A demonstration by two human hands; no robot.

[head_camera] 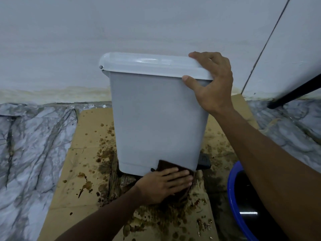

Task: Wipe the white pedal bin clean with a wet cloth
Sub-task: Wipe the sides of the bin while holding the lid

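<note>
Cardboard (57, 174) beneath bin (156, 119), marble floor (31, 145)

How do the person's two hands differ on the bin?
The left hand lies flat, fingers straight, pressing a brown cloth against the bottom edge of the bin; the right hand sits high, fingers and thumb curled round a corner of the lid. Both work on the same bin.

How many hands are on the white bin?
2. The right hand grips the top corner of the white plastic pedal bin; the left hand presses a dark brown cloth flat against its bottom edge.
</note>
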